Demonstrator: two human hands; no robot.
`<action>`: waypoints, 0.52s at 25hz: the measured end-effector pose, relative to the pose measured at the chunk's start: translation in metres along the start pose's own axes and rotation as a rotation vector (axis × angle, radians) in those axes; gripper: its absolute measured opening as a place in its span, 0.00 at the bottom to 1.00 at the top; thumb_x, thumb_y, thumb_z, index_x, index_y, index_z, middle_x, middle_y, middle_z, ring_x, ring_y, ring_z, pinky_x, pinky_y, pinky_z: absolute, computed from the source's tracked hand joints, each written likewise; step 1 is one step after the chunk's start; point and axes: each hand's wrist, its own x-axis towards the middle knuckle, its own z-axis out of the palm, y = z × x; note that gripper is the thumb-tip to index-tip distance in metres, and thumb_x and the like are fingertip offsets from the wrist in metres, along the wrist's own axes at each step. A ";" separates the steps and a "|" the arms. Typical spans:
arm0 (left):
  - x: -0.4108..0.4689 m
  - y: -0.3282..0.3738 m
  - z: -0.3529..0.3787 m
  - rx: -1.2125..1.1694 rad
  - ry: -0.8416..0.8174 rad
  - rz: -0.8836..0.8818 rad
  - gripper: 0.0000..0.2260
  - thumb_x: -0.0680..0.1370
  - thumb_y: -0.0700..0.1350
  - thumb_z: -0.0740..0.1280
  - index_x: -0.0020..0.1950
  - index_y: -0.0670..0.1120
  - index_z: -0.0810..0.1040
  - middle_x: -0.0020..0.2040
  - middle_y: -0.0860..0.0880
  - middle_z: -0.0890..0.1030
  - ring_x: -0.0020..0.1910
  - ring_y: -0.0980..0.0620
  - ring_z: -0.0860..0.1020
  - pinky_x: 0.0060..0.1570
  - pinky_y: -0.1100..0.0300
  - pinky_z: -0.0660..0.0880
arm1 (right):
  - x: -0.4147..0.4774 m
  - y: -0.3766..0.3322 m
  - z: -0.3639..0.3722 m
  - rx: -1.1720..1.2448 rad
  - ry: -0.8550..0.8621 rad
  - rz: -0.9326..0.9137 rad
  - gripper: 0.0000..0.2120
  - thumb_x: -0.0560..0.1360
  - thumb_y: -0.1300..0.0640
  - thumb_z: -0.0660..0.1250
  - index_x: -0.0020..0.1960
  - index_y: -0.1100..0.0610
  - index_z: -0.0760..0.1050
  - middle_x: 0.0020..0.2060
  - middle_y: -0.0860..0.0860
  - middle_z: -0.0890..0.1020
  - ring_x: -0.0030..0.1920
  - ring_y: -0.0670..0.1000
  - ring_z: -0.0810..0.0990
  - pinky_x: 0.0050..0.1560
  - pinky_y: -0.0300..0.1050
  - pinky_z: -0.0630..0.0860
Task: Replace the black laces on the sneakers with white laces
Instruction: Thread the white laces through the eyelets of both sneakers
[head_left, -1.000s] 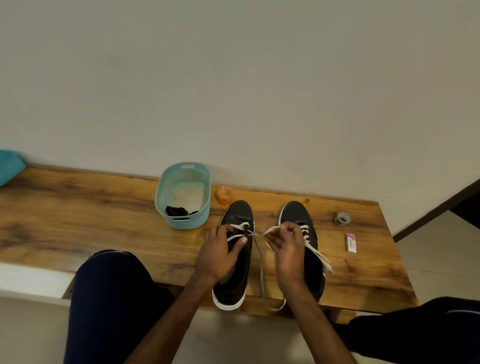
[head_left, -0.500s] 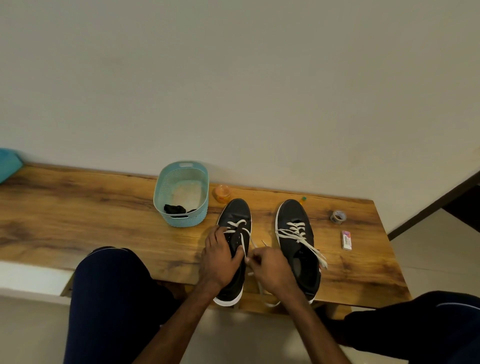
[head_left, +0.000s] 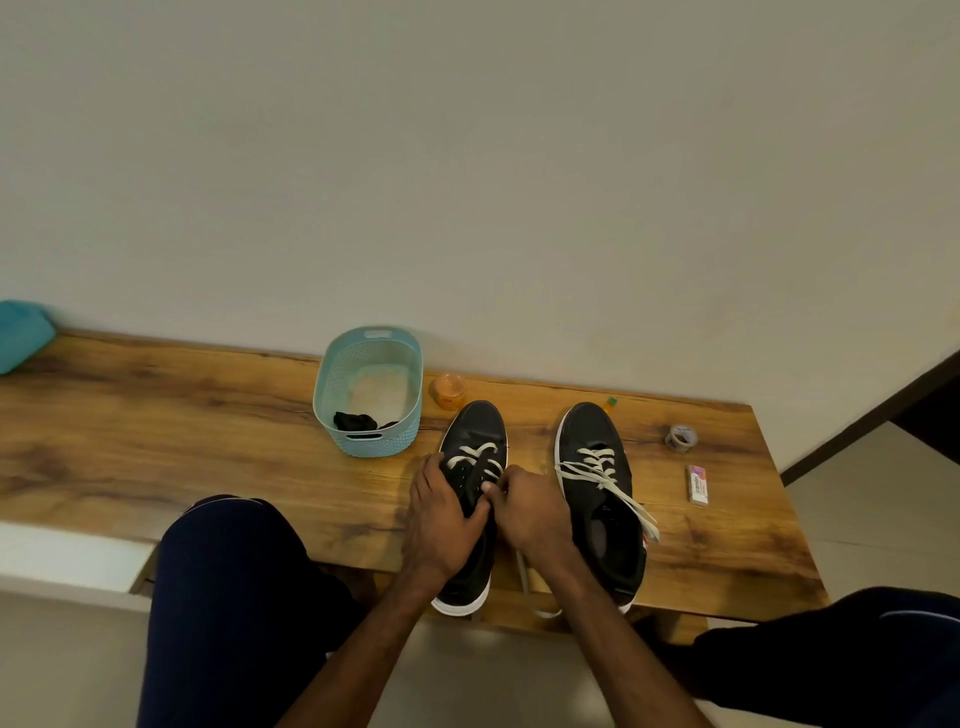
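Observation:
Two black sneakers stand toes-away on the wooden bench. The left sneaker (head_left: 475, 431) has a white lace (head_left: 470, 458) crossed through its upper eyelets. My left hand (head_left: 439, 514) grips that shoe's left side over the tongue. My right hand (head_left: 530, 506) pinches the white lace at the shoe's right eyelets; a loose end of it hangs over the bench's front edge. The right sneaker (head_left: 597, 499) is laced in white, with its lace ends (head_left: 631, 506) trailing to the right. Black laces (head_left: 356, 420) lie in the blue basket.
The blue plastic basket (head_left: 332, 384) stands against the wall left of the shoes. A small orange jar (head_left: 449, 391), a tape roll (head_left: 681, 437) and an eraser (head_left: 697, 483) sit on the bench (head_left: 156, 441). My knees flank the bench's front edge. A teal cloth (head_left: 21, 332) lies far left.
My right hand has moved left from the gap between the shoes onto the left sneaker's eyelets, with the lace slack drawn in. My left hand has slid a little down the shoe.

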 end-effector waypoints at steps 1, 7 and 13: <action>0.000 0.000 0.000 -0.015 -0.004 -0.003 0.36 0.72 0.60 0.68 0.73 0.43 0.60 0.68 0.45 0.67 0.67 0.47 0.68 0.65 0.51 0.71 | -0.001 0.000 0.004 0.020 0.032 -0.004 0.14 0.81 0.44 0.60 0.56 0.54 0.75 0.50 0.52 0.82 0.51 0.54 0.80 0.48 0.47 0.74; 0.000 0.002 0.000 -0.060 -0.026 -0.008 0.36 0.73 0.55 0.71 0.74 0.43 0.59 0.68 0.46 0.67 0.67 0.48 0.67 0.66 0.54 0.69 | 0.000 0.004 0.014 0.009 0.173 -0.124 0.11 0.82 0.51 0.59 0.63 0.51 0.70 0.55 0.51 0.80 0.53 0.53 0.80 0.46 0.46 0.72; 0.000 0.002 0.000 -0.048 -0.028 -0.009 0.35 0.73 0.53 0.71 0.74 0.43 0.59 0.69 0.45 0.68 0.67 0.47 0.69 0.65 0.51 0.72 | 0.007 0.000 0.010 -0.071 0.058 -0.088 0.11 0.80 0.51 0.60 0.58 0.57 0.72 0.53 0.55 0.81 0.51 0.57 0.80 0.49 0.50 0.75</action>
